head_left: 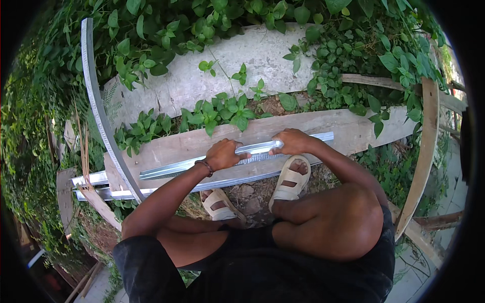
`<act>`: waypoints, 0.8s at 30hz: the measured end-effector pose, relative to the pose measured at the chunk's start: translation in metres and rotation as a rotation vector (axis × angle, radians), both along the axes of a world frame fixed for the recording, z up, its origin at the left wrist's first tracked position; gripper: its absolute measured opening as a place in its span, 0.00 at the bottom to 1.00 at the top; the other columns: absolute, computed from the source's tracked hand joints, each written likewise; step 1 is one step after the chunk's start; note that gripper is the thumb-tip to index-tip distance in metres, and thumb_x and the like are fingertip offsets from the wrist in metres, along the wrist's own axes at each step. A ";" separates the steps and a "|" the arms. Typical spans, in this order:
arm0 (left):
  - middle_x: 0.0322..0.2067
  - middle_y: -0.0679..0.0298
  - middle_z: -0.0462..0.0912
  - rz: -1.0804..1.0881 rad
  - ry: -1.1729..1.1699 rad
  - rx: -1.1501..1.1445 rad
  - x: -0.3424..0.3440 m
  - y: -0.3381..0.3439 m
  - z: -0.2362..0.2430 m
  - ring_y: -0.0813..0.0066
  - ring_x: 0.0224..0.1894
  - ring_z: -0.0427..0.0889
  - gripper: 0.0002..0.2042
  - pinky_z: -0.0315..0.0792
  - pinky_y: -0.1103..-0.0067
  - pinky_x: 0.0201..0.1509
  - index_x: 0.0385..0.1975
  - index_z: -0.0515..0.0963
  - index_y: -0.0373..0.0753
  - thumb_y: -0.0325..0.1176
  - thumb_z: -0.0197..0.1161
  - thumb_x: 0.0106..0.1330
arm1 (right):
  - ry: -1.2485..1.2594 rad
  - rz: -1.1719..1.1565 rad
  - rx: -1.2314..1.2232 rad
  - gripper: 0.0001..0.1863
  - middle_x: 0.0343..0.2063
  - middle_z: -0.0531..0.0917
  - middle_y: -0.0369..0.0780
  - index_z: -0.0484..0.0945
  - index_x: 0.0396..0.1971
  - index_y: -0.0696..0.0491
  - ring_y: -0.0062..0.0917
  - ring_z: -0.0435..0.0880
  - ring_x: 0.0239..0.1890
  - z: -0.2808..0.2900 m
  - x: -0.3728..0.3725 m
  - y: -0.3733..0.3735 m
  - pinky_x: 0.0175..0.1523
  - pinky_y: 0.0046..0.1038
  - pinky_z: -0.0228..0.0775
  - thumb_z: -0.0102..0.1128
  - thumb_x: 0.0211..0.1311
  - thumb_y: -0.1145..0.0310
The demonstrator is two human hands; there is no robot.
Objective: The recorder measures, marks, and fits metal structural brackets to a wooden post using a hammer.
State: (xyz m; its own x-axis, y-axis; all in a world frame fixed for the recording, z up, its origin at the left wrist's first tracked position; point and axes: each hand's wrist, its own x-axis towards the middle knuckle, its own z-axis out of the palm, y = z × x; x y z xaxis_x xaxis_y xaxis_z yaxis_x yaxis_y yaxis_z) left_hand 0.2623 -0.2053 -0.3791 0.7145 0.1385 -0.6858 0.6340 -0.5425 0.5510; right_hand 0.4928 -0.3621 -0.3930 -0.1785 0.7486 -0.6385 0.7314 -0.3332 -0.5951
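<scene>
A long silvery metal channel (260, 147) lies crosswise in front of me above a wooden board (177, 145). My left hand (224, 153) grips it near its middle, the fingers closed on its edge. Farther right, my right hand (292, 141) is closed on the same channel, with the thumb towards the left hand. The channel's right end sticks out past the right wrist. Closer to my feet, a second metal channel (230, 180) rests low, roughly parallel to the first.
A dotted metal strip (96, 101) rises at the left, beside my left arm. Beyond the board lies a grey slab (202, 76) with leafy plants around it. Wooden planks (424, 156) stand at the right. My sandalled feet (292, 179) are just below the held channel.
</scene>
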 end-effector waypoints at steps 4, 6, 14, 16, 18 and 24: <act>0.33 0.48 0.86 0.066 -0.082 0.045 0.011 -0.023 -0.020 0.48 0.43 0.85 0.29 0.76 0.60 0.49 0.43 0.85 0.41 0.65 0.62 0.63 | 0.055 -0.002 -0.004 0.33 0.37 0.85 0.53 0.84 0.41 0.58 0.50 0.84 0.45 -0.007 -0.004 0.008 0.54 0.47 0.72 0.58 0.64 0.37; 0.34 0.48 0.86 0.065 -0.060 0.036 0.016 -0.033 -0.026 0.47 0.43 0.85 0.29 0.76 0.59 0.49 0.43 0.86 0.42 0.65 0.61 0.63 | 0.012 0.029 -0.052 0.32 0.37 0.85 0.53 0.83 0.41 0.58 0.49 0.84 0.46 -0.012 -0.008 0.002 0.54 0.47 0.72 0.58 0.65 0.38; 0.39 0.47 0.86 0.044 0.022 -0.027 0.010 -0.027 -0.027 0.47 0.47 0.84 0.28 0.76 0.60 0.54 0.45 0.85 0.43 0.64 0.60 0.64 | -0.085 0.050 -0.001 0.30 0.37 0.85 0.54 0.82 0.45 0.58 0.49 0.84 0.47 -0.013 -0.015 -0.006 0.56 0.48 0.72 0.54 0.69 0.42; 0.39 0.45 0.86 0.009 -0.005 0.003 0.002 -0.013 -0.025 0.47 0.47 0.84 0.29 0.76 0.60 0.54 0.45 0.85 0.42 0.64 0.60 0.65 | -0.088 0.028 0.036 0.31 0.37 0.85 0.54 0.82 0.45 0.58 0.50 0.84 0.47 -0.011 0.005 -0.011 0.56 0.48 0.72 0.53 0.69 0.41; 0.32 0.45 0.85 -0.063 -0.028 -0.021 -0.007 0.006 -0.020 0.45 0.41 0.85 0.29 0.75 0.59 0.47 0.42 0.83 0.35 0.62 0.61 0.66 | -0.096 0.000 0.072 0.32 0.38 0.85 0.54 0.82 0.46 0.58 0.50 0.84 0.47 -0.014 0.013 -0.015 0.56 0.48 0.71 0.53 0.69 0.40; 0.29 0.45 0.83 0.053 -0.140 -0.114 -0.005 -0.023 -0.016 0.44 0.37 0.84 0.27 0.75 0.60 0.44 0.39 0.81 0.34 0.59 0.62 0.67 | 0.058 0.067 -0.011 0.31 0.39 0.86 0.53 0.83 0.48 0.55 0.49 0.83 0.49 -0.006 -0.012 0.003 0.57 0.47 0.72 0.55 0.67 0.39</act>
State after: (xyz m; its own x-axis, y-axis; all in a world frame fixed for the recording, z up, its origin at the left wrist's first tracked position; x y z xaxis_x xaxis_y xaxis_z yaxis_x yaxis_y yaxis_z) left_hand 0.2568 -0.2286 -0.3951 0.7978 0.1054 -0.5937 0.5729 -0.4397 0.6917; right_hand 0.4812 -0.3594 -0.3991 -0.2647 0.7270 -0.6336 0.7166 -0.2914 -0.6337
